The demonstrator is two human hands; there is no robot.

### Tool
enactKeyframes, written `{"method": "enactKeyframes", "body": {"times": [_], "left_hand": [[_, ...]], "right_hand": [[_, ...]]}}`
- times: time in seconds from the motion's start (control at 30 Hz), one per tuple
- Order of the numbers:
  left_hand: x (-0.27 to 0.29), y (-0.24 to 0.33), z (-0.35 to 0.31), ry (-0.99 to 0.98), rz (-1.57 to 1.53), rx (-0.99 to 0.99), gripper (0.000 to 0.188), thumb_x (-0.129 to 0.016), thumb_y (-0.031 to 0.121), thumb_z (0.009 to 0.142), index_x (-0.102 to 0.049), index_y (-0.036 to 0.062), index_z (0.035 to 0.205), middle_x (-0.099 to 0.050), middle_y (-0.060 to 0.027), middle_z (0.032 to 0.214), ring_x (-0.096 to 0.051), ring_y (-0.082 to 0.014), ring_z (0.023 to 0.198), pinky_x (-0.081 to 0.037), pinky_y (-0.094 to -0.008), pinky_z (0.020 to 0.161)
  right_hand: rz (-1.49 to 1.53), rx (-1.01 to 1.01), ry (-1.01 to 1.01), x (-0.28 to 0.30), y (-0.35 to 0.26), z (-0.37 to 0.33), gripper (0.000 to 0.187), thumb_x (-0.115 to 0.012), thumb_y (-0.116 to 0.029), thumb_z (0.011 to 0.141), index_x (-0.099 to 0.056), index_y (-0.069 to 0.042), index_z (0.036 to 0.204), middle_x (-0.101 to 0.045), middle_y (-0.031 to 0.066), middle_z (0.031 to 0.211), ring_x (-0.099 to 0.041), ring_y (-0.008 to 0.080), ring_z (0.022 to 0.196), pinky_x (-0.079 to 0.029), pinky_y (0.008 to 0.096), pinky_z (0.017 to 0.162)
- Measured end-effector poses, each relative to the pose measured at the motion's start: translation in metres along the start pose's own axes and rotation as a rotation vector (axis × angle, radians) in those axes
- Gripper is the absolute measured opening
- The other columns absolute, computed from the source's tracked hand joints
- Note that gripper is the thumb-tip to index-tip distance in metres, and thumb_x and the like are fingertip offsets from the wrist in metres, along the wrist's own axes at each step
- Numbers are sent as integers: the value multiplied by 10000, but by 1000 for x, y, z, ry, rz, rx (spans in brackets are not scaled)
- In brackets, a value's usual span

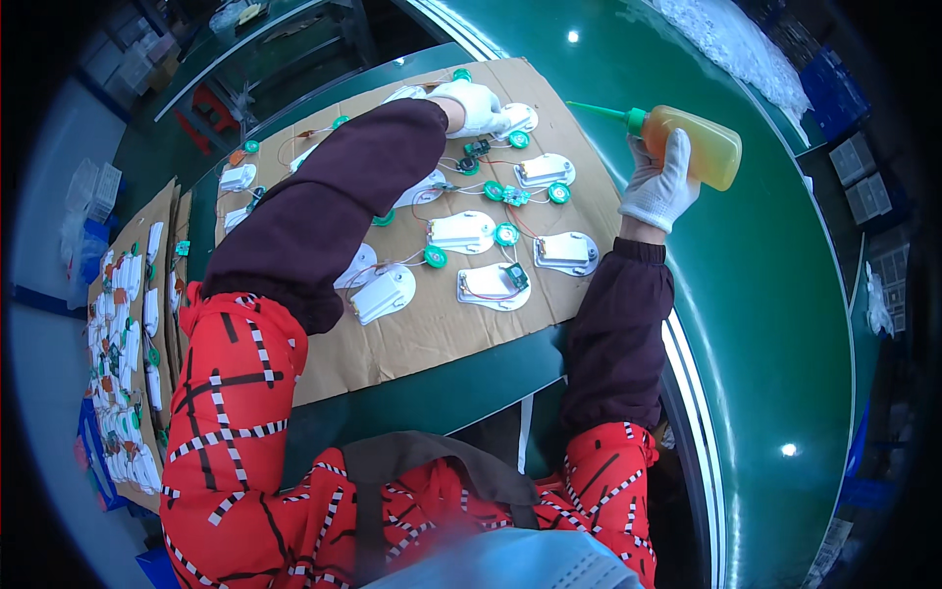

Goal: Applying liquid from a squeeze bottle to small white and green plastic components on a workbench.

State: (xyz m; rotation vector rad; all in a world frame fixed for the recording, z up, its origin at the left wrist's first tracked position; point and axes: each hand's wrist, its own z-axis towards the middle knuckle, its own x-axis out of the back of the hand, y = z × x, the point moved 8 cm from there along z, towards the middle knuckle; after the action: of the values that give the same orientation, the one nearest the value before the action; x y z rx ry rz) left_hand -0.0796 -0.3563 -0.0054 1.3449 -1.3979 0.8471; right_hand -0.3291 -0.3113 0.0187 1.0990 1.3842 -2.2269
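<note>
My right hand [662,182], in a white glove, is wrapped round a squeeze bottle [721,152] of amber liquid. The bottle lies tilted almost level, its long thin green nozzle [599,110] pointing left above the far right edge of the cardboard. My left hand [473,106], also gloved, reaches to the far edge, its closed fingers at the side of a white plastic housing [522,119]; the fingertips are partly hidden. Just below that housing sits a round green disc [518,139] with thin wires, and beside it a small dark circuit board [477,148].
The cardboard sheet [422,344] bears several more white housings [461,232] wired to green discs and boards. A green conveyor belt [765,334] with a metal rail runs along the right. More cardboard with similar parts [123,334] stands at left. A red stool [206,118] is behind.
</note>
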Motion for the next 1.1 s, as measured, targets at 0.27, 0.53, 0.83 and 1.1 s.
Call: {"method": "enactKeyframes", "body": {"times": [0.27,0.53,0.83,1.1], "left_hand": [[4,-7,-13,135,172,168,503,-472,525,772,-682,70,812,-638,-142,765,-612,-292,759,-466,-377,701],[-10,-13,9,155,-40,-100,218,-585,224,721,-675,69,846,-645,-125,810,-614,-270,776,-469,-341,723],[-14,-38,14,65,-404,-43,218,-555,184,785,-672,73,932,-660,-52,862,-606,-146,781,-462,-264,725],[-12,-43,16,86,-421,26,186,-585,132,751,-687,89,900,-663,-57,838,-603,-141,759,-464,-261,713]], "right_hand": [[-270,13,-321,-92,6,-6,332,-656,-50,757,-498,26,1039,-561,121,982,-600,214,831,-558,345,630],[-159,-53,-171,-60,23,-13,359,-662,-65,755,-488,29,1054,-551,127,999,-605,220,820,-561,336,627],[-441,-101,-324,-68,54,-21,478,-766,-102,645,-514,34,1027,-612,118,954,-605,175,829,-492,287,752],[-653,-117,-404,-75,71,-24,493,-780,-143,628,-521,15,1017,-623,108,962,-610,167,857,-486,281,761]]}}
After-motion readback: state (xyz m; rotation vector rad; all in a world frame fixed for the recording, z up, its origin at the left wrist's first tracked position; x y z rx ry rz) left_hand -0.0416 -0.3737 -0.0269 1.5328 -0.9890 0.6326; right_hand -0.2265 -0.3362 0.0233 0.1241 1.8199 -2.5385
